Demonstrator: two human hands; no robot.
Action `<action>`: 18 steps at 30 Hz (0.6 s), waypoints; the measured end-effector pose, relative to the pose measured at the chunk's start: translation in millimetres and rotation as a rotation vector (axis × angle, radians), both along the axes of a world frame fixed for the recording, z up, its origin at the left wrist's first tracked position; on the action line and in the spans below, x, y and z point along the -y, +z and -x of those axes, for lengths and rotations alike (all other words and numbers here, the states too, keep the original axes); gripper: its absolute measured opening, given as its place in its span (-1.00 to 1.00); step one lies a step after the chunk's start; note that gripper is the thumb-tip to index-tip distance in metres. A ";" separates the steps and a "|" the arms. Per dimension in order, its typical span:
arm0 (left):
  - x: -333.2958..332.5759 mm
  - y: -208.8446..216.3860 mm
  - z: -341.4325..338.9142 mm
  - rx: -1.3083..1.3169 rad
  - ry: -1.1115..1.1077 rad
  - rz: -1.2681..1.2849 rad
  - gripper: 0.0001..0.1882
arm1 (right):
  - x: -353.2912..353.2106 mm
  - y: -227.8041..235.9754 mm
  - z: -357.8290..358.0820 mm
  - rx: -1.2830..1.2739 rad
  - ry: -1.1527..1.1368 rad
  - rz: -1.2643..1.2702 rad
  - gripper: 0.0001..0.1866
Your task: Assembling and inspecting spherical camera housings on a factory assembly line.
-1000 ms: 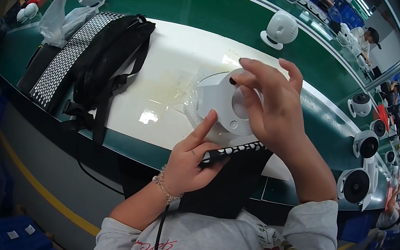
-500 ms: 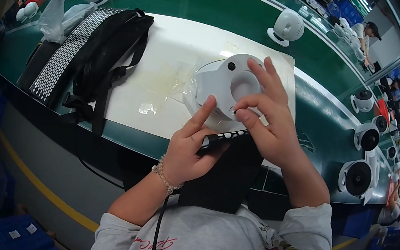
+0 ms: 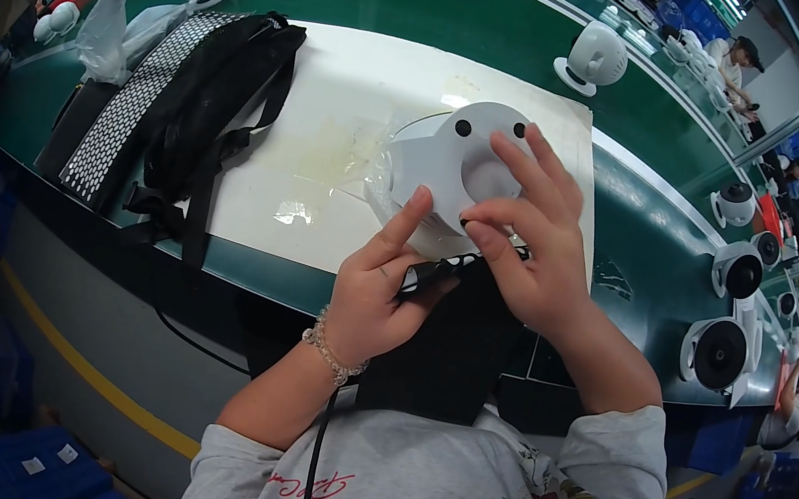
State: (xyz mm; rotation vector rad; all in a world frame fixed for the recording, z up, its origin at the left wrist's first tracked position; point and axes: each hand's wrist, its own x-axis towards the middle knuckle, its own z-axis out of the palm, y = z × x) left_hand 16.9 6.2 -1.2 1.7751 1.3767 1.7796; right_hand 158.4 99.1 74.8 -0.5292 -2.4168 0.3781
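A white rounded housing (image 3: 418, 163) with a round hollow in its base lies on the white board, on clear plastic film (image 3: 377, 186). Two black round pads (image 3: 463, 129) sit near its far edge. My right hand (image 3: 537, 237) pinches a small black round pad (image 3: 464, 224) between thumb and index finger, at the housing's near edge; its other fingers are raised over the hollow. My left hand (image 3: 379, 292) grips the edge of a black sheet with white dots (image 3: 442, 270) between thumb and fingers. Its index finger stretches up against the housing's near left side.
A stack of black and white-dotted sheets (image 3: 143, 90) with black straps lies left on the board (image 3: 340, 90), near a clear plastic bag (image 3: 109, 40). White fan-like units (image 3: 597, 55) stand on the green belt beyond. More units with black fronts (image 3: 717, 354) stand right.
My right fingertips have brought the black pad onto the housing's near edge, over the spot where a pale recess showed. The far white units have moved right along the belt.
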 end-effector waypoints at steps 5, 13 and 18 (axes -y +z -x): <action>0.4 4.0 -1.9 0.020 0.002 0.035 -0.80 | 8.0 -5.0 -12.5 0.150 -0.145 -0.545 -0.70; -0.2 -0.5 -0.7 -0.013 0.019 -0.003 -0.80 | 22.2 18.0 -6.9 0.192 -0.064 -0.276 -0.68; -0.5 -3.0 -0.8 -0.019 0.015 -0.002 -0.79 | 17.7 4.6 -6.5 0.082 0.147 -0.164 -0.82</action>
